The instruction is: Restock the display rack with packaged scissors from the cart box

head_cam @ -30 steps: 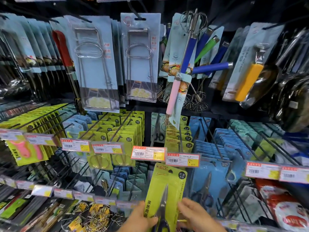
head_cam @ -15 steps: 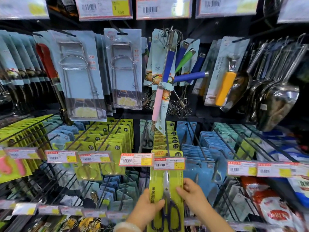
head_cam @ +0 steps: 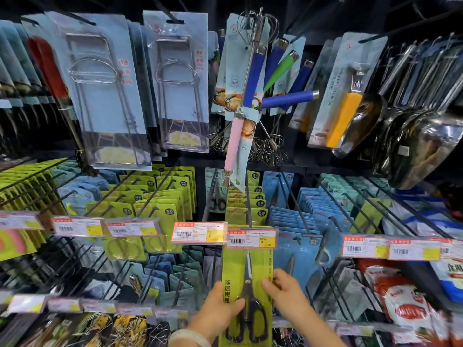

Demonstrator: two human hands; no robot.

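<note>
Hands both grip one green scissors pack (head_cam: 246, 284) at lower centre of the display rack (head_cam: 295, 196). Left hand (head_cam: 220, 309) holds the pack's left edge, thumb laid across the card front near the scissor pivot; a pale bangle (head_cam: 189, 338) sits on that wrist. Right hand (head_cam: 285, 294) pinches the right edge, fingers on the front. Pack is upright, its top hidden behind a red-and-white price tag (head_cam: 251, 238) at the end of a peg hook (head_cam: 249, 209) that carries a row of matching green packs (head_cam: 244, 204). Blue packs (head_cam: 290, 221) fill the hooks just right. Whisks (head_cam: 250, 78) hang on the row above.
</note>
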